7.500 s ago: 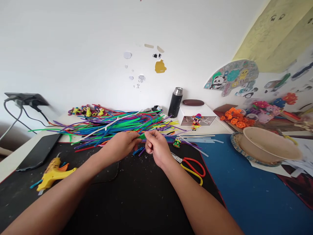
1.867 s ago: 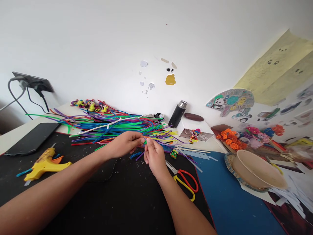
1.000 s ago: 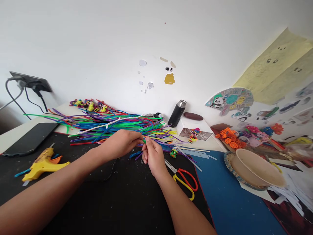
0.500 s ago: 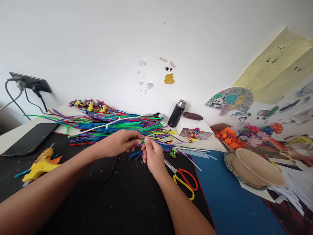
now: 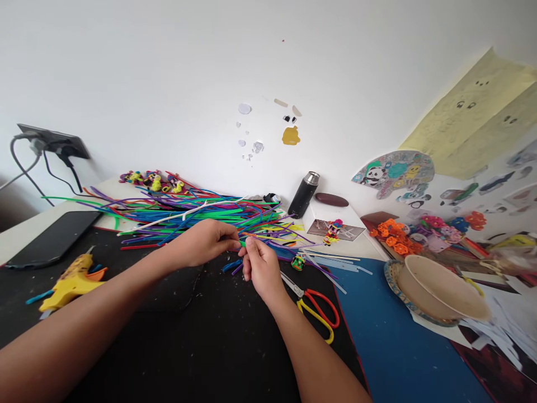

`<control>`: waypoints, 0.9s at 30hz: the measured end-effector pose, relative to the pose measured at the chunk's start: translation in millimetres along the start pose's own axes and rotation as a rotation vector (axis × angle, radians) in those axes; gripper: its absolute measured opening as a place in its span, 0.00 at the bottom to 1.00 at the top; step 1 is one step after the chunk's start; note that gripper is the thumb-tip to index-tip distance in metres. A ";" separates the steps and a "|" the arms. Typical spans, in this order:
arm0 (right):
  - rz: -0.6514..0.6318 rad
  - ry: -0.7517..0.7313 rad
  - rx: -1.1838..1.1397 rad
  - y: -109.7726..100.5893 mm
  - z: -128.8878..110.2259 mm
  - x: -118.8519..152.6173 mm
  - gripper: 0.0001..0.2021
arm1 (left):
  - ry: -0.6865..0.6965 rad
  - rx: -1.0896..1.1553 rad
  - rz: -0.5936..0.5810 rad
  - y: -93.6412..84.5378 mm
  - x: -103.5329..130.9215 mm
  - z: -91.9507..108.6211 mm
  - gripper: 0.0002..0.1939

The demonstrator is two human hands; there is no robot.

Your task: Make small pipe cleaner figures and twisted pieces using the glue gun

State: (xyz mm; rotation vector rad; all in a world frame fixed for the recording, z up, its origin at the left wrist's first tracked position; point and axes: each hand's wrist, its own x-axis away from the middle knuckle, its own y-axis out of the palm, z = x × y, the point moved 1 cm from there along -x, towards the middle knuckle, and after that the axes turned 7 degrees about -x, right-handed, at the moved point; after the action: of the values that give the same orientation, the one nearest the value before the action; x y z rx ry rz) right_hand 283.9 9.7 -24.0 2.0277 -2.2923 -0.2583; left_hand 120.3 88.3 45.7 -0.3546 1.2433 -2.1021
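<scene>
My left hand (image 5: 212, 242) pinches one end of a short green pipe cleaner (image 5: 243, 244), while my right hand (image 5: 262, 265) grips its other end between thumb and forefinger. Only a small green bit shows between the fingertips; the rest is hidden. Both hands are held over the black mat (image 5: 201, 352). Behind them spreads a heap of coloured pipe cleaners (image 5: 226, 215). Scissors (image 5: 321, 310) with red and yellow handles lie beside my right wrist. A small green figure (image 5: 297, 262) sits right of my right hand.
At left are a yellow glue gun (image 5: 71, 285) and a black phone (image 5: 52, 239). A black thermos (image 5: 304, 195) and a white box (image 5: 331, 215) stand by the wall. To the right, a beige bowl (image 5: 444, 285) rests near a blue mat (image 5: 390, 336) and orange pipe-cleaner flowers (image 5: 396, 235).
My left hand has shifted slightly, drawing a little away from my right fingertips, and more of the green piece shows between them. The things on the table have stayed put.
</scene>
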 end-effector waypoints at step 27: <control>0.034 0.053 -0.070 -2.7 7.0 -9.0 0.28 | -0.024 -0.074 0.011 6.6 -4.2 -1.3 0.17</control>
State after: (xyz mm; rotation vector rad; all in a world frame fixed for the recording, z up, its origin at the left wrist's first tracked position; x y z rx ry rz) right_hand 286.6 18.8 -30.8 1.9366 -2.2516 -0.2744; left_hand 125.4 89.8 39.7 -0.4036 1.3084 -2.0403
